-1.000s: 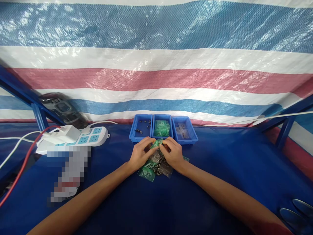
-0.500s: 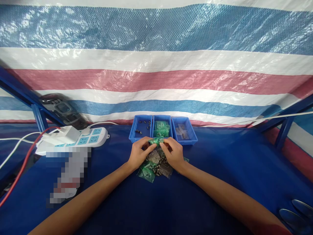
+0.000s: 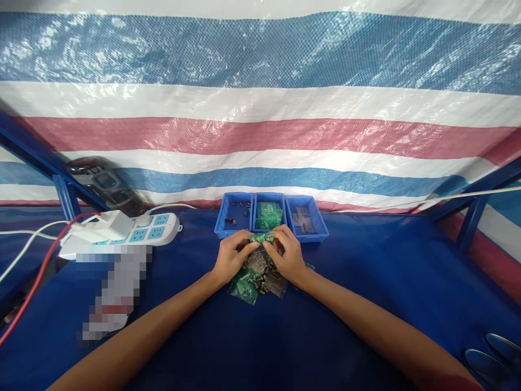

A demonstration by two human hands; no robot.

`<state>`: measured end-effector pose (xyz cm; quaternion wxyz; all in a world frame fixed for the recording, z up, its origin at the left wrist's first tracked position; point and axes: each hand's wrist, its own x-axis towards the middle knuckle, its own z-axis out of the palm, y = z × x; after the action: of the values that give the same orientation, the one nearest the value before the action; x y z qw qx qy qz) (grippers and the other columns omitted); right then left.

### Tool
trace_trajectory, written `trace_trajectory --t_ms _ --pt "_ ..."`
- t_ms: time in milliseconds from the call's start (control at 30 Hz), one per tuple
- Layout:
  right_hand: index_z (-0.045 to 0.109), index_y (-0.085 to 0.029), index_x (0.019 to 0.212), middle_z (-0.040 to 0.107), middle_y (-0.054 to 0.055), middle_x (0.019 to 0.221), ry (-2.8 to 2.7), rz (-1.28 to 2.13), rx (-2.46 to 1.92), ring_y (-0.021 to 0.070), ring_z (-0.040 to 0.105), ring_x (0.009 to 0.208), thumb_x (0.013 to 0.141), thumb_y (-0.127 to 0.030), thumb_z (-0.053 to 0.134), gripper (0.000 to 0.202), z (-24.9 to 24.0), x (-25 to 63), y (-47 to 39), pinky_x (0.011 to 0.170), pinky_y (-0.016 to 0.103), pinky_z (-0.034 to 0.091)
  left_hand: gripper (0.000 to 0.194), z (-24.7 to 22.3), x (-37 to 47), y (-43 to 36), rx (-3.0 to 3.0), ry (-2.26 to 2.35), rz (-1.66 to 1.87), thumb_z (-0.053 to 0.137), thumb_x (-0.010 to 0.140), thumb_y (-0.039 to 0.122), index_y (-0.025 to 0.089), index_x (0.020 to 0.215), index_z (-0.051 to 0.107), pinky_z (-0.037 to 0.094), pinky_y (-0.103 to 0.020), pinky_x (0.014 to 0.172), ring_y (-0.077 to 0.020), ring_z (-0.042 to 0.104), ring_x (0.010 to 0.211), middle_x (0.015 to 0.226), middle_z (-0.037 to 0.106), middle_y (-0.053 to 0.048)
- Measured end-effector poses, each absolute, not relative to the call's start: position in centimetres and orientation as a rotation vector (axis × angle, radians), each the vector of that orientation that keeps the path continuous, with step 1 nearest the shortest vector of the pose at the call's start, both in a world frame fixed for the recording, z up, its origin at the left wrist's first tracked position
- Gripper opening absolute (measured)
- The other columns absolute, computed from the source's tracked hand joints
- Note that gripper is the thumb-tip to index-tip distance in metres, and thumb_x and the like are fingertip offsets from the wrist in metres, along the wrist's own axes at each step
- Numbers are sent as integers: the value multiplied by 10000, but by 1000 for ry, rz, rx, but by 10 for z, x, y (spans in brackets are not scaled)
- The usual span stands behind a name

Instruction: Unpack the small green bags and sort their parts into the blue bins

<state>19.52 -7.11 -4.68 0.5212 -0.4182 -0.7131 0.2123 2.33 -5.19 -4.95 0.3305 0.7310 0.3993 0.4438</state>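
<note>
Between both hands is a small green plastic bag [image 3: 261,238], pinched at its two sides just in front of the middle bin. My left hand [image 3: 233,255] grips its left end with thumb and fingers closed. The right end is in the closed fingers of my right hand [image 3: 288,254]. Under the hands lies a pile of loose dark metal parts [image 3: 260,279], with clear bags and a green bag of screws [image 3: 245,290] at its front left. My hands cover part of this pile.
Three blue bins stand in a row: the left bin [image 3: 222,224] holds dark small parts, the middle bin [image 3: 255,220] green bags, the right bin [image 3: 313,237] clear bags. A white power strip [image 3: 173,227] with cables lies left. Glasses [image 3: 484,364] rest at lower right.
The green bag now lies stretched flatter between my hands. My right thumb has shifted slightly left along it. The bins and the pile stay as they were.
</note>
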Motion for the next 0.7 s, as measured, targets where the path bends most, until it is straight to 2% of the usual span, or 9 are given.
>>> trace_trajectory --t_ms 233,400,700 --pt "441 -184 683 404 -3 713 -1678 482 -1041 107 382 560 875 -249 493 210 -50 194 -69 529 248 334 219 -48 21 -51 2025 998 1189 565 846 323 154 730 641 385 -212 496 -106 487 519 565 520 3" --pt "417 -187 645 381 -19 663 -1665 475 -1057 106 384 554 867 -250 508 248 -53 195 -65 528 244 327 281 -47 22 -52 2098 1031 1245 563 846 324 162 618 590 397 -227 512 -114 488 518 543 513 1" --pt "450 -184 668 420 9 713 -1725 505 -951 112 378 557 890 -237 455 229 -52 195 -67 532 255 330 201 -48 24 -52 2035 1132 1206 627 793 357 165 851 645 434 -220 523 -101 505 536 720 616 -19"
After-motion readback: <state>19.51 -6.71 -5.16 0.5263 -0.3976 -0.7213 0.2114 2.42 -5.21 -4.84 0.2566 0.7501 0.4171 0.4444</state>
